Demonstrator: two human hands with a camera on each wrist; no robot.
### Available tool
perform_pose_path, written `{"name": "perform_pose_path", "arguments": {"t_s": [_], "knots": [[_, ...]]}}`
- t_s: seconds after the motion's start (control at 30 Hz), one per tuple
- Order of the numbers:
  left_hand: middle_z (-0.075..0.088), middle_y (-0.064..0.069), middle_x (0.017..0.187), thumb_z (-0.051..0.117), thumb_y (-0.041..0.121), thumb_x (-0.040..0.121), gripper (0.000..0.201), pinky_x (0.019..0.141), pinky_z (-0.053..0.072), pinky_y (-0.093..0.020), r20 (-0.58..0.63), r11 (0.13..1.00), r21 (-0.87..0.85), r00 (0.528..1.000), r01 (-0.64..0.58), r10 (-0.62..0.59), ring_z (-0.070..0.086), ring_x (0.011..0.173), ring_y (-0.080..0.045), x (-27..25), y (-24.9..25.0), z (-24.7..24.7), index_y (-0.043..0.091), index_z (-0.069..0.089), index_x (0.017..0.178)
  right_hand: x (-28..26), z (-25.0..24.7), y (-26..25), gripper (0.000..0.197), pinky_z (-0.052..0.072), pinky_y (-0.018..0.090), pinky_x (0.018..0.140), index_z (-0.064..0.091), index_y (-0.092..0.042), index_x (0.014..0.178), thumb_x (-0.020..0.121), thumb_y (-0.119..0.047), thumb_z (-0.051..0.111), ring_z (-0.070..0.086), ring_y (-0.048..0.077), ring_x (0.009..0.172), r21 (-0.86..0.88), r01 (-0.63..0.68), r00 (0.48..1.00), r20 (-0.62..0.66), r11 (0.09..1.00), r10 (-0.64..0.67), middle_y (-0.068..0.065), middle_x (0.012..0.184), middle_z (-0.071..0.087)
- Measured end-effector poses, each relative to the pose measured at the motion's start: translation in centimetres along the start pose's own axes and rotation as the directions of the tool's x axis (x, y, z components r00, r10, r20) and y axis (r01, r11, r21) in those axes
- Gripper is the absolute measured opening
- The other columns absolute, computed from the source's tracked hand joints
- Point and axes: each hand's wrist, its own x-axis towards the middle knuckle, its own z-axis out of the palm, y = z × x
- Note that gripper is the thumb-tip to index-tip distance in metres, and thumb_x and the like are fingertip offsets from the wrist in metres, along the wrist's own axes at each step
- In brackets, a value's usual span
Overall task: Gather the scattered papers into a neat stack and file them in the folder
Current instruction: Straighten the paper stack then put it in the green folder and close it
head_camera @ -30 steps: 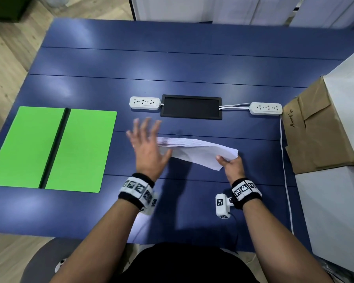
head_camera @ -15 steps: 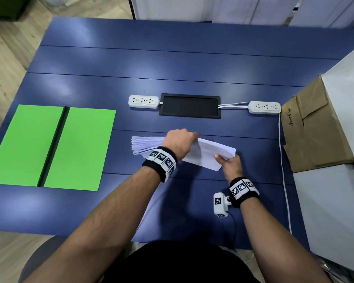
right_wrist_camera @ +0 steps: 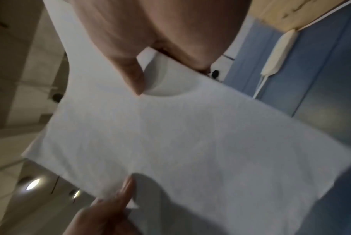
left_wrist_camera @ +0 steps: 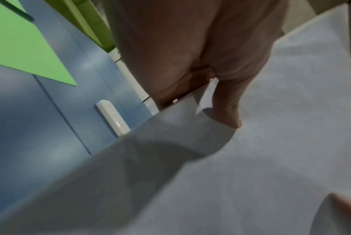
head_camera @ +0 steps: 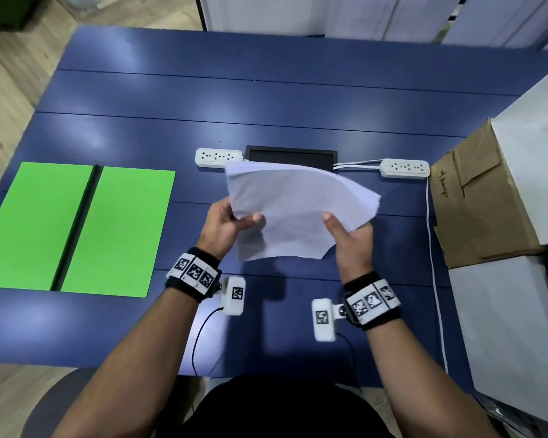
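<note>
A stack of white papers [head_camera: 293,213] is held up above the blue table [head_camera: 266,115], bowed and tilted toward me. My left hand [head_camera: 231,222] pinches its left edge, thumb on top. My right hand [head_camera: 348,235] grips the right edge the same way. The left wrist view shows the thumb [left_wrist_camera: 226,109] pressed onto the papers [left_wrist_camera: 251,159]. In the right wrist view the thumb [right_wrist_camera: 130,76] lies on the sheet [right_wrist_camera: 180,135], with the other hand's fingers [right_wrist_camera: 118,200] at the far edge. The green folder [head_camera: 76,229] lies open and flat at the table's left.
Two white power strips [head_camera: 219,157] [head_camera: 405,168] flank a black cable tray [head_camera: 291,154] behind the papers. A white cable [head_camera: 434,263] runs down the right side. A brown cardboard box [head_camera: 478,200] and white boxes [head_camera: 519,327] crowd the right edge.
The papers have been lifted off the table and turned face-up toward me. My left hand moved from the top of the pile to its left edge and now holds it.
</note>
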Motion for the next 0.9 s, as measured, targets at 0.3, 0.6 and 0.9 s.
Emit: {"name": "perform_pose_path", "arguments": {"t_s": [0.3,0.6,0.9], "knots": [[0.077,0.002,0.097,0.078,0.004,0.076,0.041,0.080,0.056,-0.032,-0.107,0.989,-0.020,0.983,0.145,-0.147,0.072,0.087,-0.010,-2.0,-4.4,0.4,-0.002,0.068,0.116,-1.7,1.9,3.9,0.035,0.054,0.040,0.097,0.062,-0.005,0.123,0.089,-0.004,0.069,0.071,0.012,0.101,-0.129,-0.109,0.993,-0.062,0.986,0.101,0.000,0.110,0.074],[0.074,-0.010,0.110,0.086,0.011,0.075,0.058,0.085,0.058,-0.032,-0.180,0.990,-0.138,0.983,-0.008,-0.017,0.071,0.099,-0.022,-3.1,-1.4,1.1,-0.010,0.059,0.121,-2.1,1.1,0.5,0.051,0.048,0.049,0.105,0.049,-0.003,0.132,0.086,-0.007,0.070,0.064,0.029,0.115,-0.089,0.001,0.996,0.084,0.996,0.006,0.017,0.125,0.066],[0.073,-0.013,0.104,0.060,0.047,0.092,0.060,0.088,0.054,-0.034,-0.204,0.988,-0.137,0.978,-0.072,0.043,0.069,0.096,-0.024,-3.8,-0.1,1.4,-0.009,0.065,0.112,-2.2,1.0,-1.2,0.051,0.049,0.026,0.090,0.053,-0.020,0.125,0.085,-0.050,0.062,0.061,0.009,0.101,-0.117,0.077,0.987,0.147,0.990,-0.060,-0.011,0.110,0.062]]}}
